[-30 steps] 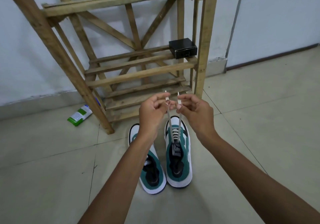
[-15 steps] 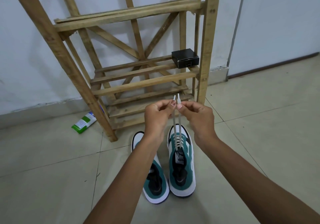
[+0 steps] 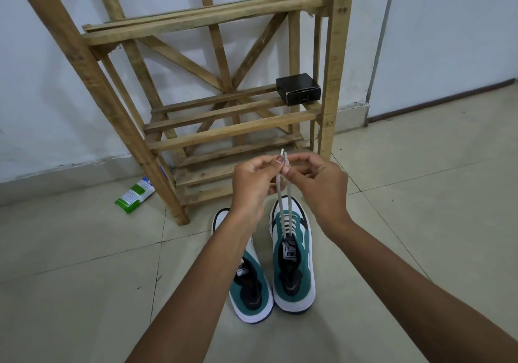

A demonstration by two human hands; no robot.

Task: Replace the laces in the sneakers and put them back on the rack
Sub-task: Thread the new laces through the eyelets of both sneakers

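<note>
At the centre of the frame both hands were raised over the sneakers, each pinching one end of the white lace (image 3: 283, 194). The left hand (image 3: 252, 183) gripped its end between thumb and forefinger, the other fingers curled; the right hand (image 3: 316, 183) did the same just beside it, so the two tips stood side by side above the fingertips. From there the two strands ran down, close together, to the right sneaker (image 3: 293, 259), which stood on the tiled floor (image 3: 420, 222) at lower centre, its lace threaded in rungs across the eyelets. The left sneaker (image 3: 249, 284) stood touching it, partly hidden by the left forearm; whether it was laced could not be told. The wooden rack (image 3: 224, 135) filled the upper centre, its foot just beyond the toes. On its middle shelf, at the right end, sat a closed black box (image 3: 298, 89), contents unseen. A green-and-white packet (image 3: 134, 194) lay on the floor at the left, beside the rack's leg.
</note>
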